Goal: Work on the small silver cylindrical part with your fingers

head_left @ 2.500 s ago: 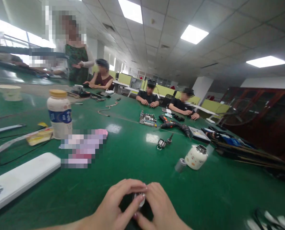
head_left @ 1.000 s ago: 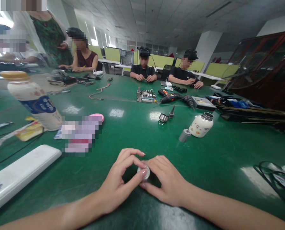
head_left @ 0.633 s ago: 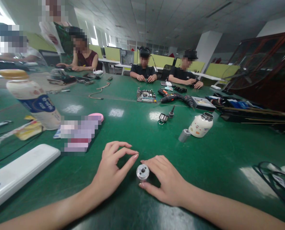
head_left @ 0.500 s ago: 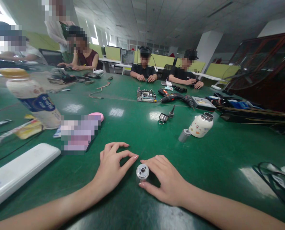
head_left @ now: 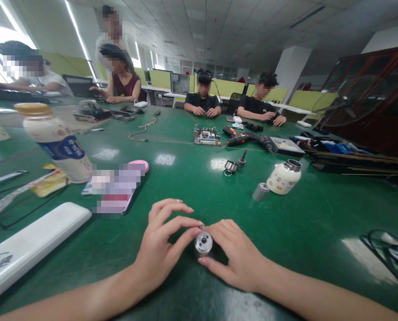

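A small silver metal cylinder (head_left: 203,243) stands upright on the green table, its top showing a dark centre hole and smaller openings. The thumb and fingers of my right hand (head_left: 237,252) close around it from the right. My left hand (head_left: 167,236) has thumb and index finger pinched together at the cylinder's upper left rim; whatever lies between the tips is too small to make out. The other left fingers are curved and raised. Farther right, a similar grey cylinder (head_left: 260,192) stands beside a cream bottle (head_left: 285,177) with an open mouth.
Left of my hands lie a long white case (head_left: 34,249) and a phone-like item (head_left: 118,191), near a milk bottle (head_left: 63,149). Ahead are a metal ringed part (head_left: 230,167), a circuit board (head_left: 207,136) and power drills (head_left: 239,139). Black cables (head_left: 391,254) lie right. Several people sit across.
My left hand has moved right, bringing its pinched fingertips to the cylinder's rim. My right hand keeps its hold. The view has shifted slightly, and a standing person at the back has moved.
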Available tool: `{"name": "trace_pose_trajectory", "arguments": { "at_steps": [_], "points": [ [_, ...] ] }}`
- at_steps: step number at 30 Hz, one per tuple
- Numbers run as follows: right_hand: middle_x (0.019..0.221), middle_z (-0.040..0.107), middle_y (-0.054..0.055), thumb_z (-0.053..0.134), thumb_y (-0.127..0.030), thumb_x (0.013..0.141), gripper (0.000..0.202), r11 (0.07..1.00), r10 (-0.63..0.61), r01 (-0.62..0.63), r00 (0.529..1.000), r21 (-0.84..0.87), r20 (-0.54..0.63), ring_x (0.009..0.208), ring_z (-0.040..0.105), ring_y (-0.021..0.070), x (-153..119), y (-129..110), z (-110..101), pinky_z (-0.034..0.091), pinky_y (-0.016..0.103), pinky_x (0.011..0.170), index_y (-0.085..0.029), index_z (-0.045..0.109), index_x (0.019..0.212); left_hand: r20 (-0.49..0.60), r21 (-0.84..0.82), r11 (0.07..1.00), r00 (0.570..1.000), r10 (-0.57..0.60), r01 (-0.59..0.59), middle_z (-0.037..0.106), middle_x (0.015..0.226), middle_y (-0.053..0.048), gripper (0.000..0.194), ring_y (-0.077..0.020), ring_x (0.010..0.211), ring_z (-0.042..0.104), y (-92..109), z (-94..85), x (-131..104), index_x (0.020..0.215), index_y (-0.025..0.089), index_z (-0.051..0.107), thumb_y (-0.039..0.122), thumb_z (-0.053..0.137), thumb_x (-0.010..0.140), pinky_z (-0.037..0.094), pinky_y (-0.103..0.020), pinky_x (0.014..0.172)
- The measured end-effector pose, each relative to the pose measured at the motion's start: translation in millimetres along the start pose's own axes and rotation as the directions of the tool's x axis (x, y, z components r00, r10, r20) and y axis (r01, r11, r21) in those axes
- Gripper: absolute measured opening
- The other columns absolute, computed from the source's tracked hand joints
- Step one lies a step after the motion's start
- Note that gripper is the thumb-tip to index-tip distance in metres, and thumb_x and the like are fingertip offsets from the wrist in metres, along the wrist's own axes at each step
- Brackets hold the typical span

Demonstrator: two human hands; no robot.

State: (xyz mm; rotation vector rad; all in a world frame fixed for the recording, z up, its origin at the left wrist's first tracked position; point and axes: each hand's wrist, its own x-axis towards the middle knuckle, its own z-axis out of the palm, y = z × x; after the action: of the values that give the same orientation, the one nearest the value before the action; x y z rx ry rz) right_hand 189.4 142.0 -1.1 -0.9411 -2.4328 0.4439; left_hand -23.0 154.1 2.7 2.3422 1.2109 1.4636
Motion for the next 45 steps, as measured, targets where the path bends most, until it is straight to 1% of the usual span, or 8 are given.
{"name": "trace_pose_trajectory", "arguments": {
  "at_steps": [5,18,24,31,34,37,40,45],
  "points": [
    [0.111,0.067,0.009,0.058,-0.039,0.094,0.032,1.000,-0.001,0.001,1.000,-0.005,0.005,0.094,0.058,0.0236,0.3,-1.3,-1.7,0.043,0.039,0.082,-0.018,0.055,0.117,0.081,-0.048,0.999,0.996,0.030,-0.026,0.068,0.101,-0.003,0.011,-0.0249,0.108,0.051,6.5,1.7,-3.9,0.092,0.031,0.075,0.024,0.067,0.088,0.044,-0.041,0.095],
    [0.114,0.067,0.009,0.058,-0.039,0.094,0.033,1.000,-0.004,0.004,1.000,0.010,0.003,0.096,0.058,0.0241,0.1,0.4,0.3,0.042,0.039,0.084,-0.017,0.055,0.118,0.023,-0.137,0.988,0.997,0.071,-0.067,0.068,0.091,-0.002,0.008,-0.0211,0.100,0.054,6.6,1.8,-5.5,0.093,0.027,0.071,0.022,0.069,0.087,0.046,-0.034,0.092],
    [0.111,0.067,0.008,0.058,-0.038,0.094,0.029,1.000,-0.009,0.009,1.000,0.005,-0.010,0.095,0.058,0.0232,-0.7,0.8,1.7,0.042,0.039,0.084,-0.018,0.056,0.114,0.063,-0.150,0.987,0.996,0.065,-0.056,0.069,0.090,-0.003,0.006,-0.0233,0.101,0.056,6.3,5.3,-6.7,0.092,0.028,0.073,0.027,0.068,0.088,0.047,-0.037,0.091],
    [0.108,0.067,0.008,0.058,-0.038,0.094,0.031,1.000,-0.022,0.021,1.000,-0.016,-0.020,0.094,0.059,0.0230,1.3,-0.2,-0.7,0.043,0.038,0.082,-0.017,0.055,0.117,0.126,-0.153,0.987,0.990,0.057,-0.037,0.070,0.092,-0.004,0.011,-0.0218,0.098,0.057,8.9,3.8,-2.6,0.094,0.026,0.072,0.021,0.064,0.090,0.048,-0.036,0.087],
    [0.107,0.067,0.009,0.057,-0.038,0.094,0.030,1.000,-0.021,0.021,0.999,-0.015,-0.024,0.093,0.059,0.0231,0.8,-0.5,-0.9,0.043,0.038,0.081,-0.017,0.055,0.115,0.111,-0.169,0.984,0.991,0.078,-0.058,0.071,0.094,-0.004,0.014,-0.0215,0.097,0.059,10.6,3.4,-1.0,0.099,0.027,0.071,0.020,0.064,0.089,0.049,-0.037,0.088],
    [0.108,0.067,0.009,0.057,-0.037,0.094,0.030,1.000,-0.013,0.013,1.000,0.001,-0.017,0.093,0.058,0.0237,0.1,0.1,-0.8,0.043,0.039,0.082,-0.017,0.055,0.116,0.076,-0.209,0.974,0.991,0.108,-0.090,0.074,0.087,-0.002,0.018,-0.0211,0.094,0.061,11.2,3.6,-0.9,0.099,0.025,0.069,0.018,0.072,0.082,0.049,-0.036,0.088],
    [0.110,0.067,0.009,0.057,-0.037,0.094,0.032,1.000,-0.012,0.012,1.000,0.013,-0.018,0.094,0.058,0.0243,-0.2,0.9,-0.7,0.043,0.040,0.083,-0.017,0.055,0.119,0.063,-0.222,0.973,0.995,0.080,-0.064,0.075,0.082,0.000,0.018,-0.0208,0.097,0.062,11.7,4.4,-2.1,0.092,0.025,0.069,0.013,0.074,0.079,0.051,-0.033,0.085],
    [0.109,0.068,0.008,0.060,-0.036,0.092,0.030,1.000,0.003,-0.003,1.000,0.019,-0.005,0.095,0.058,0.0243,0.7,0.4,-0.6,0.043,0.040,0.083,-0.016,0.057,0.115,0.069,-0.221,0.975,0.997,0.021,-0.005,0.074,0.086,-0.002,0.017,-0.0209,0.098,0.065,15.3,4.6,-3.4,0.091,0.024,0.071,0.012,0.071,0.079,0.054,-0.033,0.081]
  ]
}}
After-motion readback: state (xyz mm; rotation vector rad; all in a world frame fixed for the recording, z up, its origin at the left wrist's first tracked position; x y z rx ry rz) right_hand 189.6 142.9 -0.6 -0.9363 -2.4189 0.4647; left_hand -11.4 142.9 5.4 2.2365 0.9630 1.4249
